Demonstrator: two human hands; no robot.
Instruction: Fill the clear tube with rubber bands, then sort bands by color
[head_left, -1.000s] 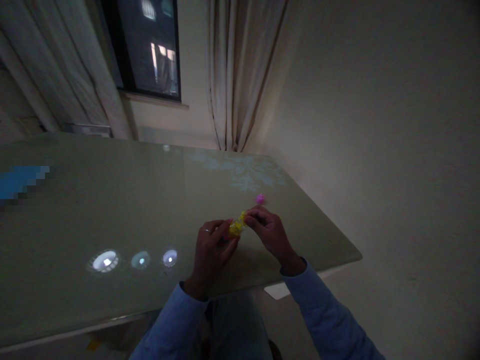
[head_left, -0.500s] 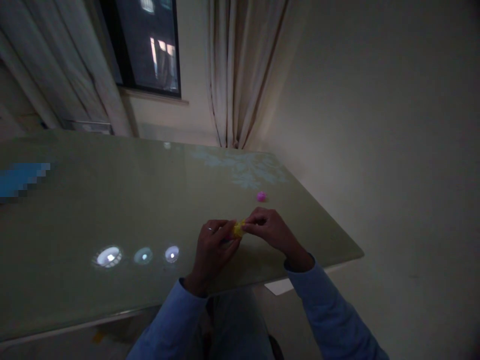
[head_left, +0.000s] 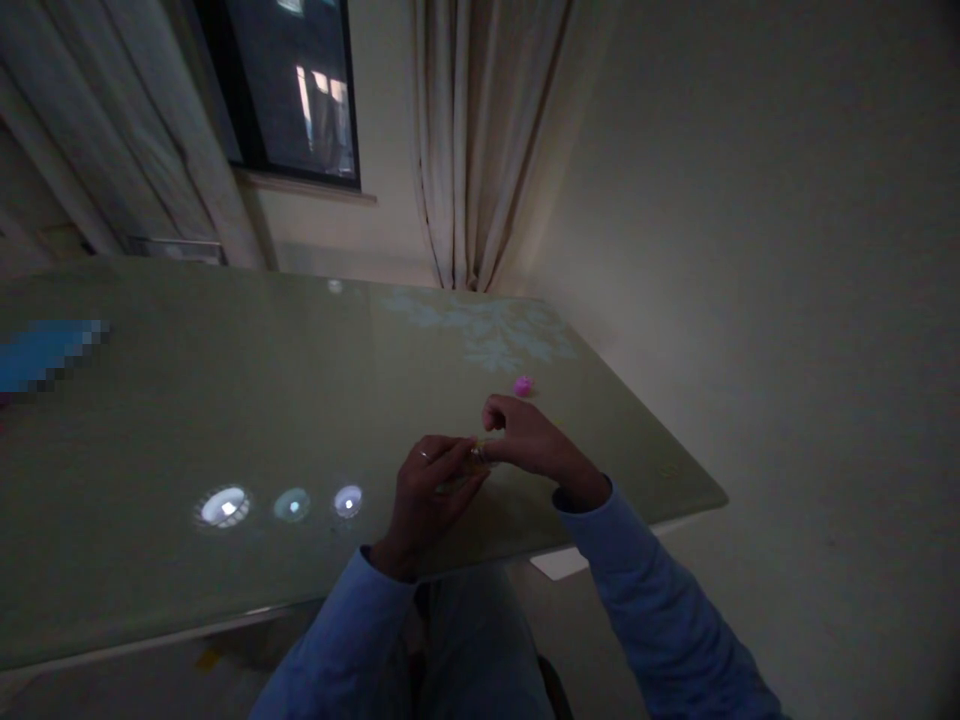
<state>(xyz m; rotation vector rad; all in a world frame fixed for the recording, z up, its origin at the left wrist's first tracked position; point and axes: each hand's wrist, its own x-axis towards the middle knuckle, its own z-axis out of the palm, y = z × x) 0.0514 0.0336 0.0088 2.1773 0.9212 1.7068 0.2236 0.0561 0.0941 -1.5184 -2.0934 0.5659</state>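
Observation:
Over the near right part of the table, my left hand (head_left: 435, 487) grips a small yellow thing (head_left: 478, 454) between thumb and fingers; a ring shows on one finger. My right hand (head_left: 532, 437) is beside it, its thumb against the yellow thing and its index finger curled above, apart from the thumb. The fingers of both hands hide most of the yellow thing. A small pink object (head_left: 523, 385) lies on the table just beyond my right hand.
The glossy green table (head_left: 187, 400) reflects several lights. A blurred blue item (head_left: 45, 352) lies at its far left. Behind stand curtains (head_left: 480, 140) and a window (head_left: 300, 90). A wall runs along the right. Something white (head_left: 559, 564) shows below the near edge.
The fingers of my right hand have lifted and curled away from the yellow thing, leaving the thumb at it. Less of the yellow shows now. My left hand keeps its hold.

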